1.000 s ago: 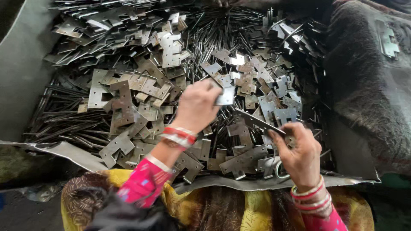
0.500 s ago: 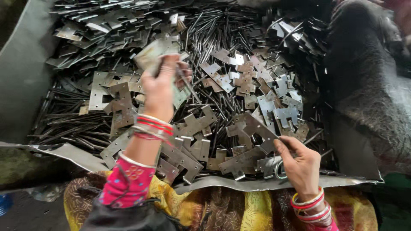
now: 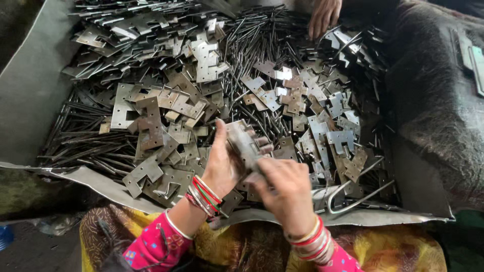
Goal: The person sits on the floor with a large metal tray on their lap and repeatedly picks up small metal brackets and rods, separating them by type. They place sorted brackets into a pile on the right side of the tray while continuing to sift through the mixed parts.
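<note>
2 hands (image 3: 252,174) half-hiding 1 blurred hinge plate (image 3: 244,141)

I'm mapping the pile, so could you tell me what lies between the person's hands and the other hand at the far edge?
In the head view, loose metal plates and thin rods fill the stretch between the left hand, right hand and other person's hand.

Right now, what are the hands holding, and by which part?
Both hold one notched metal hinge plate: the left hand grips its left side, and the right hand pinches its lower right end.
</note>
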